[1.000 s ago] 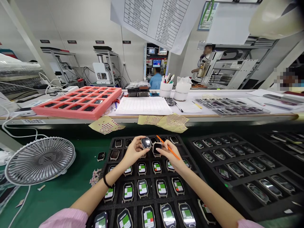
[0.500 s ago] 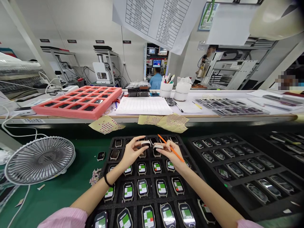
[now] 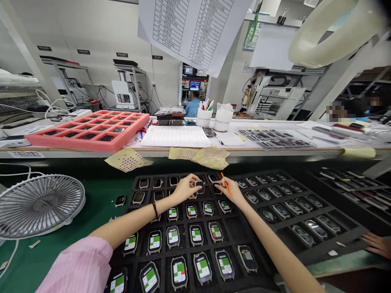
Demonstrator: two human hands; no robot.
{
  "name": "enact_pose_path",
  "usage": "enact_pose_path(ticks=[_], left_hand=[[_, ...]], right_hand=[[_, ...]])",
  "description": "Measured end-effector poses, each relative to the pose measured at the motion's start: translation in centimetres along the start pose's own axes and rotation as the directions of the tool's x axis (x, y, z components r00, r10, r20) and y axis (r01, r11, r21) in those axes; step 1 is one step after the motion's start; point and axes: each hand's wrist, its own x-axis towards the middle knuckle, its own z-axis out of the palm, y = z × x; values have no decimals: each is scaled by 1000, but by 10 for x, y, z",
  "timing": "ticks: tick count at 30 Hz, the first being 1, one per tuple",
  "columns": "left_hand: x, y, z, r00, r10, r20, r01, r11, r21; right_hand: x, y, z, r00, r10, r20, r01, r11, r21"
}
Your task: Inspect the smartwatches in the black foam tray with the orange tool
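A black foam tray [image 3: 232, 228] lies in front of me, its pockets filled with several smartwatch bodies. Those in the near rows carry green, red and white stickers. My left hand [image 3: 183, 188] pinches one dark watch body [image 3: 200, 186] over the tray's second row from the back. Just to its right, my right hand [image 3: 231, 191] holds an orange pen [image 3: 226, 185] between its fingers, and its fingertips rest on another watch body [image 3: 216, 188] lying in its pocket. A black band circles my left wrist.
A second black tray [image 3: 332, 215] of watches lies to the right, with another person's fingers [image 3: 378, 244] at its near corner. A white fan [image 3: 38, 205] stands left on the green mat, a loose watch body [image 3: 120, 200] beside it. Behind, a bench carries a pink tray [image 3: 128, 136], papers and cups.
Both hands have lowered the two watch bodies from above the tray down to its pockets. The camera has turned right, so everything sits further left.
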Motion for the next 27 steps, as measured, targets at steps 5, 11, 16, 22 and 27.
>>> enact_pose_path(ticks=[5, 11, 16, 22, 27], left_hand=[[19, 1, 23, 998, 28, 61, -38, 986, 164], [12, 7, -2, 995, 79, 59, -96, 926, 366], [-20, 2, -52, 999, 50, 12, -50, 889, 456], [-92, -11, -109, 991, -101, -90, 134, 799, 586], [-142, -12, -127, 930, -303, -209, 356, 597, 719]], right_hand=[[-13, 2, -4, 1000, -21, 13, 22, 997, -70], [-17, -17, -23, 997, -76, 13, 77, 986, -146], [-18, -47, -6, 981, -115, 159, 137, 981, -136], [-29, -96, 52, 878, -175, 446, 43, 956, 291], [-36, -131, 103, 799, -240, 551, 98, 957, 274]])
